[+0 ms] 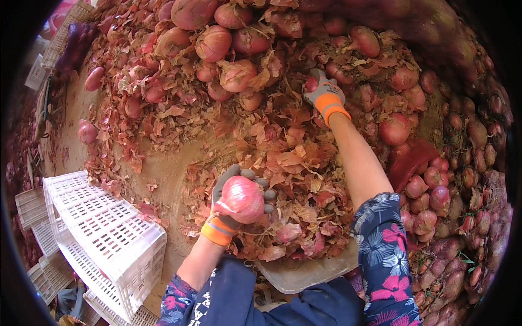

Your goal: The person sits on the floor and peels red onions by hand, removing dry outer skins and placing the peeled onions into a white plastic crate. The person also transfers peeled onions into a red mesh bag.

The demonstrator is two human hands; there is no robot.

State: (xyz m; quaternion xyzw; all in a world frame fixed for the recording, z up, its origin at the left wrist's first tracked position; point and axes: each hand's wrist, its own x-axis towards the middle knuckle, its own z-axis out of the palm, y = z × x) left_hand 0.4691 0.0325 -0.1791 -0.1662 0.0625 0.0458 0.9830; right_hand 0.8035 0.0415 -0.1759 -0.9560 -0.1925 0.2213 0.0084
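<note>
My left hand, in a grey work glove with an orange cuff, cradles a large red onion in its upturned palm. The onion's papery neck points towards my wrist, and the gloved fingertips show along its far side. Farther out, my right hand wears a matching glove and reaches into the pile. A small red onion sits between its thumb and fingers, partly covered by the glove. Loose dry onion skins lie beneath both hands. Larger onions are heaped to the left of my right hand.
A white perforated plastic crate stands at the lower left, with more crates beyond it. Red mesh sacks and many onions line the right side. Close to my knees is a translucent plastic tub rim. Single onions rest on the left.
</note>
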